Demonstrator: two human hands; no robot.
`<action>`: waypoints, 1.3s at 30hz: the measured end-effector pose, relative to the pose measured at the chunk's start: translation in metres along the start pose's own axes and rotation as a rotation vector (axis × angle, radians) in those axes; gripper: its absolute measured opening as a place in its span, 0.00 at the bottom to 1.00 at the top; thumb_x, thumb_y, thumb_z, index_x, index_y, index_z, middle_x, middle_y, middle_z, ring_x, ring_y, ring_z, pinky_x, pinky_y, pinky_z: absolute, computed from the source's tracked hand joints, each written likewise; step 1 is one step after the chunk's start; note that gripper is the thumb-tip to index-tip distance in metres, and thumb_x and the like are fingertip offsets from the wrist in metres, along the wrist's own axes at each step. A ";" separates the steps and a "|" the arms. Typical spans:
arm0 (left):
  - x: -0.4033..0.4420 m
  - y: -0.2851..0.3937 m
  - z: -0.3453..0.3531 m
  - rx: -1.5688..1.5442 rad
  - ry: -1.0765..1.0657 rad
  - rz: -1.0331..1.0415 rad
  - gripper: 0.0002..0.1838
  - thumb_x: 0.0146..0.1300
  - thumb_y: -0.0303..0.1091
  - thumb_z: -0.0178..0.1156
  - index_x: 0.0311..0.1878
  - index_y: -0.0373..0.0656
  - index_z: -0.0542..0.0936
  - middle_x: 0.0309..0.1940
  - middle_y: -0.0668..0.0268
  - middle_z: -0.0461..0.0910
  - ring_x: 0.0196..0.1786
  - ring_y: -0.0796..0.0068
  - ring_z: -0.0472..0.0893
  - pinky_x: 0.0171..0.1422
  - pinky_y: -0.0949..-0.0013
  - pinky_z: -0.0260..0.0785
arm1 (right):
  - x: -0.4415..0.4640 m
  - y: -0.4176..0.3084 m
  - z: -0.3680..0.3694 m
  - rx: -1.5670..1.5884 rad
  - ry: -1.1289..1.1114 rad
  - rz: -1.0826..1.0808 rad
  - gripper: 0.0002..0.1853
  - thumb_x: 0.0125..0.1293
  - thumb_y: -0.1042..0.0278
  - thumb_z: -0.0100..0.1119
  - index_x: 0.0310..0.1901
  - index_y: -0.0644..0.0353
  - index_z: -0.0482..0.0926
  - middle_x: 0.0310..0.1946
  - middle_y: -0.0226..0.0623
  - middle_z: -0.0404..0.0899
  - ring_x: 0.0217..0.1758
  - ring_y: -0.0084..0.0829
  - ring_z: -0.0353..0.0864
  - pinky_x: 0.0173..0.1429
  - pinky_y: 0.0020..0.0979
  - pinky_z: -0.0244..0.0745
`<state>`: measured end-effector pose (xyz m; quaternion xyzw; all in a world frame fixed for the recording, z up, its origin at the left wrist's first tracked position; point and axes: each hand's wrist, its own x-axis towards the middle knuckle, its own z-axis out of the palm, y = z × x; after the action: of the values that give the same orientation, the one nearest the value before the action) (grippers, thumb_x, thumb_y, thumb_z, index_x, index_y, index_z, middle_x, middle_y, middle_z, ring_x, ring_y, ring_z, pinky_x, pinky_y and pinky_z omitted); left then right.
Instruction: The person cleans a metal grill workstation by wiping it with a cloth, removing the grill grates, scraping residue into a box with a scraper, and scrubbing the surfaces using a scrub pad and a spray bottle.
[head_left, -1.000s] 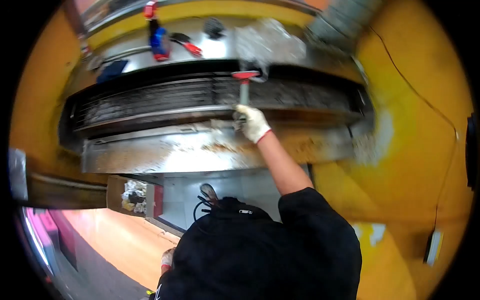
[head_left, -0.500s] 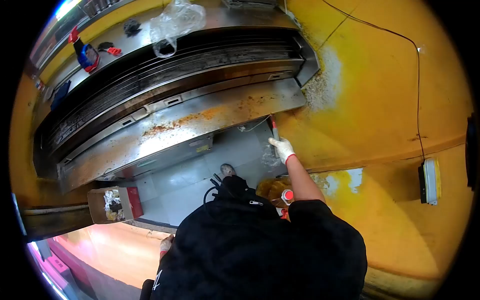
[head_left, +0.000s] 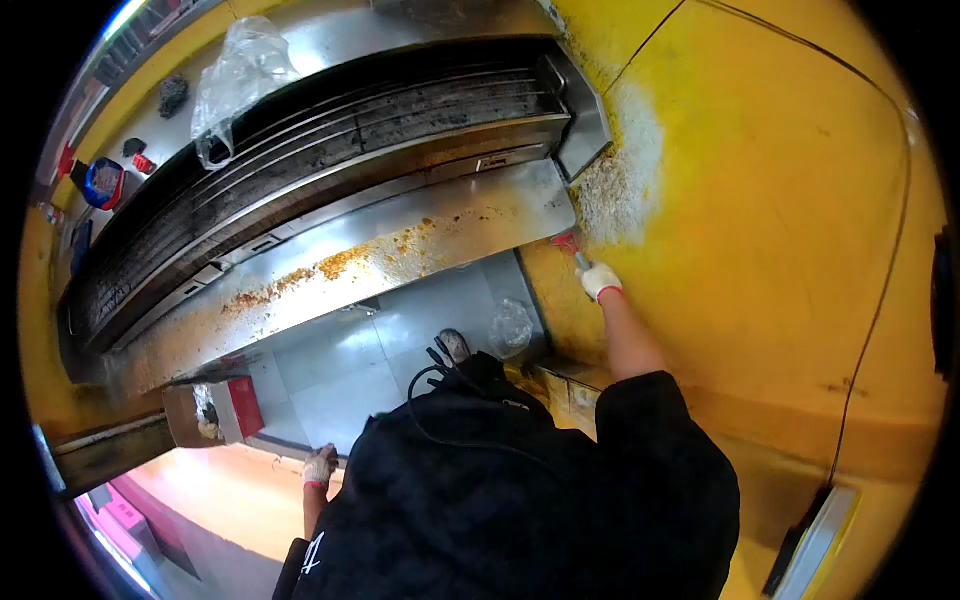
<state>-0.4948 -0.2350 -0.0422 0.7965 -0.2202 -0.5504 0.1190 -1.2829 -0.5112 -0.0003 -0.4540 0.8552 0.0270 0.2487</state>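
My right hand (head_left: pixel 601 281), in a white glove with a red cuff, is closed round the grey handle of a scraper (head_left: pixel 567 243). The scraper's red head is by the right corner of the stained steel ledge (head_left: pixel 347 268), against the yellow wall (head_left: pixel 760 250); whether it touches the steel is unclear. Low on the left, my gloved left hand (head_left: pixel 320 466) is at the edge of a low orange wall (head_left: pixel 240 490). Its fingers are too small to make out. Brown, greasy spots run along the ledge.
Above the ledge lies a long blackened grill (head_left: pixel 330 150). A clear plastic bag (head_left: pixel 240 75), a dark scouring pad (head_left: pixel 173 96) and a blue-and-red container (head_left: pixel 103 183) are on the back shelf. An open box (head_left: pixel 240 408) stands lower left; a clear bag (head_left: pixel 511 328) lies on the floor.
My right hand and the scraper have moved right and slightly up the view, to the ledge's corner. My left hand shows more, further forward. The camera view has shifted.
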 end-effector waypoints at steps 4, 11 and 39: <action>-0.017 0.028 0.039 -0.175 -0.024 -0.001 0.24 0.71 0.48 0.66 0.54 0.33 0.84 0.38 0.63 0.86 0.35 0.75 0.81 0.39 0.72 0.73 | 0.034 -0.014 -0.030 -0.149 -0.049 0.033 0.32 0.74 0.35 0.53 0.61 0.56 0.84 0.59 0.57 0.83 0.63 0.56 0.83 0.67 0.51 0.76; -0.049 0.029 0.075 -0.134 -0.065 -0.040 0.24 0.74 0.48 0.62 0.53 0.32 0.84 0.37 0.64 0.86 0.34 0.76 0.79 0.40 0.71 0.71 | 0.085 -0.042 -0.063 -0.259 -0.220 -0.221 0.30 0.76 0.39 0.49 0.63 0.56 0.81 0.60 0.56 0.83 0.64 0.57 0.81 0.69 0.51 0.75; -0.167 -0.052 0.166 -0.125 0.199 -0.163 0.24 0.76 0.50 0.55 0.55 0.38 0.87 0.39 0.62 0.90 0.38 0.70 0.86 0.43 0.66 0.76 | 0.009 -0.389 0.031 -0.814 -0.399 -1.128 0.28 0.76 0.43 0.50 0.51 0.63 0.86 0.46 0.58 0.88 0.53 0.55 0.88 0.59 0.51 0.81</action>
<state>-0.6876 -0.1002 0.0124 0.8533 -0.1074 -0.4894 0.1446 -0.9676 -0.7378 0.0382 -0.8692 0.3511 0.2935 0.1875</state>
